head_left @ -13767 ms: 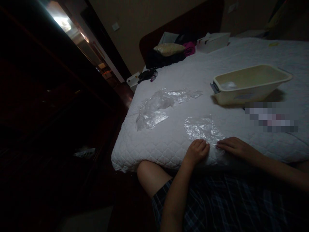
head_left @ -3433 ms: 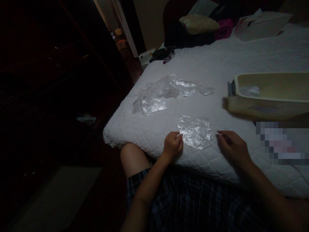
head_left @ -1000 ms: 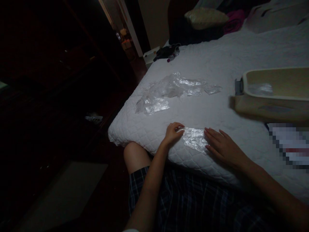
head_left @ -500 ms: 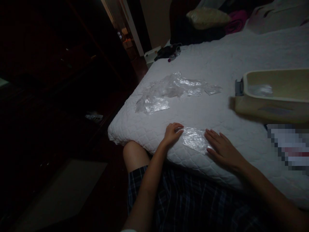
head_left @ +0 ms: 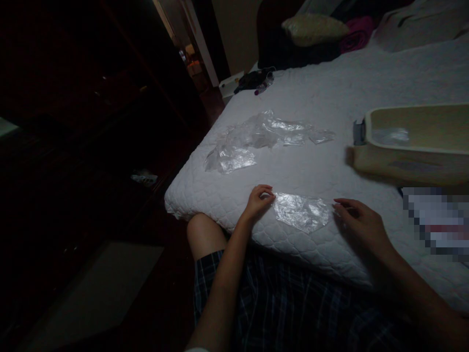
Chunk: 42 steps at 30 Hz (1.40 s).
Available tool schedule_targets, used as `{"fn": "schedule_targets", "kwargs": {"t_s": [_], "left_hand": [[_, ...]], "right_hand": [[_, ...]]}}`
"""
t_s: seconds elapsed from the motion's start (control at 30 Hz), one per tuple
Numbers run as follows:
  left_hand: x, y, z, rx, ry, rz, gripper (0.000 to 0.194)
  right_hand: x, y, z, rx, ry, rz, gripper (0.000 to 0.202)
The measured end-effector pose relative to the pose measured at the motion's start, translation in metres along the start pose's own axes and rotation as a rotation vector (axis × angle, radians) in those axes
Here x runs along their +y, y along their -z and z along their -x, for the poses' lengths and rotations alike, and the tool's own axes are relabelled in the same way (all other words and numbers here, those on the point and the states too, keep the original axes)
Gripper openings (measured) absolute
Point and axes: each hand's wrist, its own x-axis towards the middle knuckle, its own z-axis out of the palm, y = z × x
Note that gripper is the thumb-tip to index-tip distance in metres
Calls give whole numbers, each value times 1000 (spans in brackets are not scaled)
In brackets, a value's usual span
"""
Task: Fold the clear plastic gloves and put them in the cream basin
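Note:
A crinkled clear plastic bag lies folded on the white quilted bed cover near its front edge. My left hand pinches the bag's left end between thumb and fingers. At the far right end, my right hand is raised a little, thumb and index finger closed at the bag's upper right corner. Farther back on the bed is a loose spread of more clear plastic bags.
A beige plastic bin with a grey latch stands at the right, clear plastic inside. A blurred-out flat item lies before it. The bed cover bears a yellowish pillow and pink cloth at the back. My knee touches the bed's edge.
My right hand has lifted from lying flat on the bag and moved right to its corner, fingers now pinched. More of the bag shows. My left hand stays at the left end.

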Motion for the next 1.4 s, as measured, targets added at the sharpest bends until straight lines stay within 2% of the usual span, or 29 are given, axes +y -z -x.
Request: {"fn": "schedule_targets", "kwargs": {"t_s": [0.1, 0.27, 0.43, 0.53, 0.63, 0.73, 0.8, 0.87, 0.93, 1.0, 1.13, 1.27, 1.4], "left_hand": [[-1, -2, 3, 14, -22, -53, 5], [-2, -3, 4, 13, -56, -147, 5], [2, -3, 1, 21, -33, -133, 5], [8, -3, -1, 68, 42, -41, 4], [14, -1, -1, 197, 159, 5, 8], [18, 5, 3, 261, 282, 13, 17], [19, 9, 6, 196, 343, 22, 22], [18, 12, 8, 79, 370, 4, 23], [17, 13, 9, -11, 375, -55, 21], [15, 11, 7, -45, 372, -131, 19], [14, 1, 5, -52, 365, -178, 16], [18, -7, 6, 10, 401, -41, 26], [23, -10, 9, 29, 493, 140, 39]], "right_hand": [[3, -3, 0, -50, 11, 11, 34], [1, -8, 2, -136, 245, 132, 36], [4, -11, 3, -175, 268, 269, 38], [6, -12, 3, -182, 263, 276, 37], [7, -11, 1, -170, 269, 218, 35], [11, -8, -2, -116, 180, 86, 36], [15, -7, -6, -93, 63, 11, 39], [18, -6, -9, -107, -28, -35, 41], [18, -7, -11, -129, -66, -41, 44], [16, -9, -12, -139, -67, -17, 46], [14, -15, -12, -151, -15, 33, 51], [20, -19, -15, -158, 16, 35, 52], [26, -22, -18, -169, 8, 5, 55]]}}
